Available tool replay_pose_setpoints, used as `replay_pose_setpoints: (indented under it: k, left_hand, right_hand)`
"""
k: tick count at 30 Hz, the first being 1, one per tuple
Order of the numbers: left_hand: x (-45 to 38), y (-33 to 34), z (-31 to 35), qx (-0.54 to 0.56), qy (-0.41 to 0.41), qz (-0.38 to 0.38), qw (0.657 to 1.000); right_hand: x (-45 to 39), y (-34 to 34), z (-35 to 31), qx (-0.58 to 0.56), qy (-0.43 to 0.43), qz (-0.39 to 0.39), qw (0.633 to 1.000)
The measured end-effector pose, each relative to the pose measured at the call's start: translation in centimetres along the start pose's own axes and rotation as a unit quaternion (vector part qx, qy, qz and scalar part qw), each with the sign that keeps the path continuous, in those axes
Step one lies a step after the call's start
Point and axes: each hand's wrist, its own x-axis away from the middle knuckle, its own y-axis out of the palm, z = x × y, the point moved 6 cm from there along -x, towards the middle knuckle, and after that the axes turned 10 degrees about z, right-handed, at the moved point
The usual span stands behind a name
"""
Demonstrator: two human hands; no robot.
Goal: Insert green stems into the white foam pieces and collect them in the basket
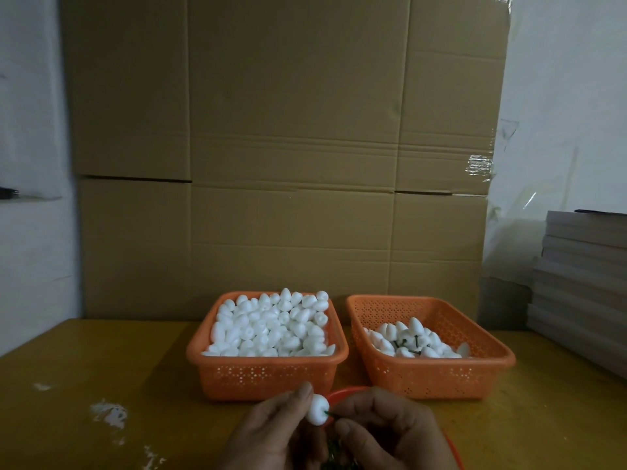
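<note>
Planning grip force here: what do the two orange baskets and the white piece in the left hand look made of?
Two orange perforated baskets: apparently moulded plastic, with smooth rims and regular punched holes. White egg-shaped piece held by the left hand: likely matte foam.

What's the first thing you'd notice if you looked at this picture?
Two orange baskets side by side at the table's middle: the left basket heaped with white foam pieces, the right basket holding fewer, some already with stems. Up close, the left hand holds one foam piece while the right hand pushes a green stem in.
</note>
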Motion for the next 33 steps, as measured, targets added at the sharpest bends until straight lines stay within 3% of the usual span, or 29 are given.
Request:
replay_pose_setpoints:
  k: [10,16,25,33]
  left_hand:
    - [-0.4,0.3,-0.3,-0.016,0.013,-0.058,0.998]
    - [-0.3,0.7,-0.3,-0.058,0.04,-0.1,0.993]
    - [0.1,0.6,0.9,-0.134,0.132,-0.077,0.979]
    - [0.7,0.7,1.1,-0.172,0.149,-0.051,0.972]
  right_hand:
    - [0.1,-0.3,0.4,0.058,0.036,0.047,0.997]
    - [0.1,-0.6,-0.3,0.097,-0.051,0.063,0.992]
    - [-0.1,-0.5,-0.4,0.125,-0.08,0.058,0.987]
    - [0.1,-0.3,-0.6,0.098,-0.063,0.072,0.991]
